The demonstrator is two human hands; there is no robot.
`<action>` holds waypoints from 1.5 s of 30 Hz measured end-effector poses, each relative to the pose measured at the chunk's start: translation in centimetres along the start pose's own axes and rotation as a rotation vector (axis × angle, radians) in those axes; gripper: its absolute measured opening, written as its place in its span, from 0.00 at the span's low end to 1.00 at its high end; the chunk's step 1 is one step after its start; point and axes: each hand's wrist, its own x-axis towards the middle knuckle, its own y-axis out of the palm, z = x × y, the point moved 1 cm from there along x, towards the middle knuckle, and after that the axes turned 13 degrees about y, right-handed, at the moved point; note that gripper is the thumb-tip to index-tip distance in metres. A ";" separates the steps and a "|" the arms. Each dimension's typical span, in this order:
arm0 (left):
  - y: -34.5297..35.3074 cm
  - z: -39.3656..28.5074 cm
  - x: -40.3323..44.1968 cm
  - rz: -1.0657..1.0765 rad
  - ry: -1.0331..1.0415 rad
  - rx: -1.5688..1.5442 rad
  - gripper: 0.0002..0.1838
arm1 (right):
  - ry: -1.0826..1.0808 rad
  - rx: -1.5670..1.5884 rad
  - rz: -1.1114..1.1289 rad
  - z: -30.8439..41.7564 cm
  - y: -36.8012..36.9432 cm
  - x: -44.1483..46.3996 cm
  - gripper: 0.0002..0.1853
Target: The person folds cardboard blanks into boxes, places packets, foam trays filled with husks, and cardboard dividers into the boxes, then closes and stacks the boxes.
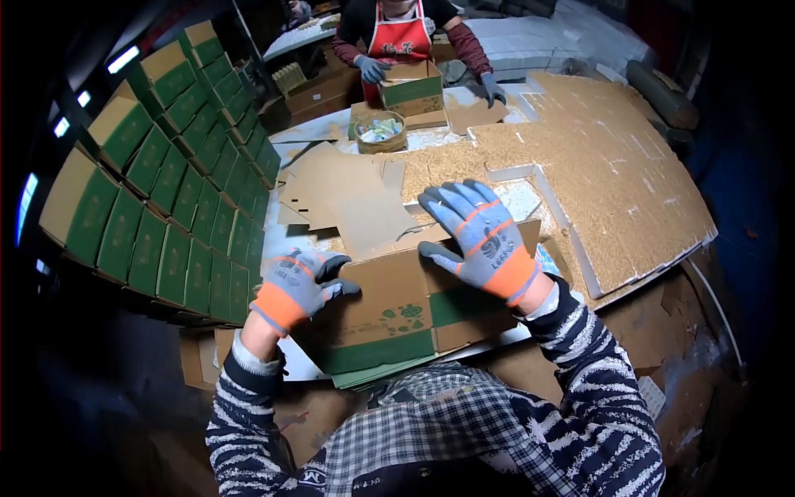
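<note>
A flattened or partly folded cardboard box [389,302], brown with a green band and printed leaf shapes, stands tilted on the table's near edge in front of me. My left hand [300,286], in a grey-blue and orange work glove, grips its left upper corner, with the thumb on the near face. Over the upper edge at the right, my right hand [480,236] is stretched out in a matching glove, fingers extended and thumb apart near the edge. Beneath the box lie more green-edged cardboard sheets [381,374]. Beyond it rest flat brown cardboard pieces [344,190].
Stacked green-and-brown boxes [178,190] rise at the left. Across the table, a co-worker in a red apron [402,37] handles an upright open box [412,91]. A round basket [381,142] holds small packets. Brown granular material [613,166] covers the table's right side.
</note>
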 end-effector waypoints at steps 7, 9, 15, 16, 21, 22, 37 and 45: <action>11.3 6.6 -1.3 0.362 -0.626 -0.687 0.24 | -0.013 -0.014 0.362 -7.5 11.6 -3.6 0.33; 10.2 6.1 -1.3 0.273 -0.559 -0.683 0.24 | -0.020 0.010 0.288 -7.5 10.1 -2.8 0.34; -3.9 1.5 2.2 -0.006 -0.090 -0.350 0.17 | -0.129 0.160 -0.002 -3.3 0.6 2.6 0.24; -5.5 0.6 2.6 -0.035 0.044 -0.101 0.16 | -0.111 0.153 0.014 -2.6 -0.3 3.0 0.21; 1.7 1.2 0.2 0.129 -0.089 -0.108 0.26 | -0.146 0.009 -0.087 -1.1 4.0 0.9 0.23; 2.9 0.7 -0.3 0.297 -0.166 -0.204 0.28 | -0.191 0.022 0.014 -1.6 5.5 -0.9 0.25; 1.0 -2.2 1.1 0.290 0.146 -0.039 0.21 | -0.092 0.185 -0.135 -0.6 0.7 -4.3 0.15; -6.9 -4.3 2.5 0.026 0.318 0.073 0.14 | -0.098 0.122 -0.185 1.0 -4.7 -1.1 0.15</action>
